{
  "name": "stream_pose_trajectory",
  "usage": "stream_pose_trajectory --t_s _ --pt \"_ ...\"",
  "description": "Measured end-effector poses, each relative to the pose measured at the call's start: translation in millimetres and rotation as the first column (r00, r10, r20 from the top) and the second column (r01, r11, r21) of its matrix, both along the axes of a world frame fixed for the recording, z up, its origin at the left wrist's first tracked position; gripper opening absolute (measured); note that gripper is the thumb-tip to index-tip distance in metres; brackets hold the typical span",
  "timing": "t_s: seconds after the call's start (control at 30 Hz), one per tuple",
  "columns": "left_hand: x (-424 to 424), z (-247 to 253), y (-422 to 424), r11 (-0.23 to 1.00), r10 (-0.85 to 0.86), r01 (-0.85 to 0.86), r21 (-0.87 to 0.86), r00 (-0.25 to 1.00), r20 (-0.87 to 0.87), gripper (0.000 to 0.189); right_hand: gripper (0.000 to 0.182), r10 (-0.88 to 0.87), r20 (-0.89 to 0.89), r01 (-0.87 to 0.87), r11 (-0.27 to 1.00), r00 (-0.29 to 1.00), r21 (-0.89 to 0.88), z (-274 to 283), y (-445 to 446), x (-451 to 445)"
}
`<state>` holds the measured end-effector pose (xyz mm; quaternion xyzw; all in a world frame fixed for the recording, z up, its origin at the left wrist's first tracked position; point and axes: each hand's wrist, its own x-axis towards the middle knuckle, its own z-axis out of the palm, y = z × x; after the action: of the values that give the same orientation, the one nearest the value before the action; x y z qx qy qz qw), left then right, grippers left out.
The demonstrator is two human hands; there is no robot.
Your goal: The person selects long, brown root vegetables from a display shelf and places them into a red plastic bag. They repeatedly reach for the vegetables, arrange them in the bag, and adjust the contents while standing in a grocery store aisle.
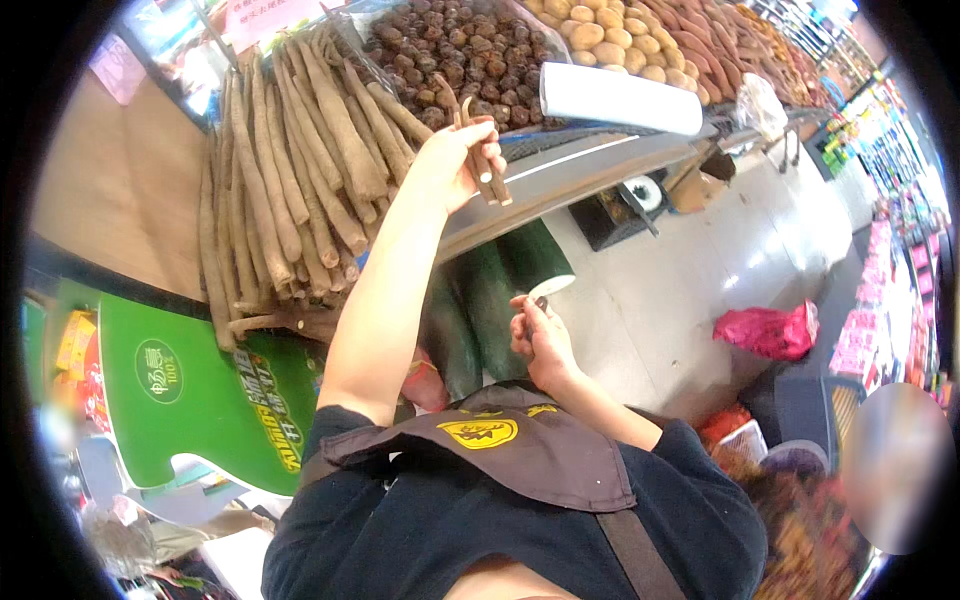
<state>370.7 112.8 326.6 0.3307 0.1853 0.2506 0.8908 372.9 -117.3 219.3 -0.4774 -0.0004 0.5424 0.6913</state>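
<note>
My left hand (469, 161) is closed around several thin brown root pieces (484, 176) with pale cut ends, apparently yam tips, above the edge of the produce counter. Left of it lies a large pile of long brown yams (300, 157), their lower ends pointing towards me. Lower and to the right, my right hand (544, 337) grips a small dark object (541, 304), perhaps a tool handle; its other parts cannot be made out. Just beyond that hand is the white cut face (553, 286) of a large dark green gourd (536, 251), below the counter.
On the counter are dark round tubers (457, 52), potatoes (622, 34), sweet potatoes (697, 45) and a white plastic-bag roll (621, 97). A black scale-like box (611, 217) and a pink bag (765, 330) lie on the floor. A green promotional stand (202, 390) is at left.
</note>
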Motion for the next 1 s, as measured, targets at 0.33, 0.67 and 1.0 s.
stream_pose_trajectory --t_s 0.33,0.67,1.0 --pt "78 -42 82 0.970 0.172 -0.034 0.242 0.799 -0.576 0.010 0.013 0.524 -0.005 -0.524 0.851 0.851 0.013 -11 15 149" --pt "80 -52 81 0.906 0.382 -0.047 0.421 0.519 -0.765 0.031 0.012 0.933 -0.093 -0.931 0.333 0.349 -0.153 -31 11 249" --pt "66 8 21 0.347 0.911 0.102 0.932 0.201 -0.361 0.033 0.026 0.767 0.496 -0.836 -0.094 -0.407 -0.541 -103 21 268"
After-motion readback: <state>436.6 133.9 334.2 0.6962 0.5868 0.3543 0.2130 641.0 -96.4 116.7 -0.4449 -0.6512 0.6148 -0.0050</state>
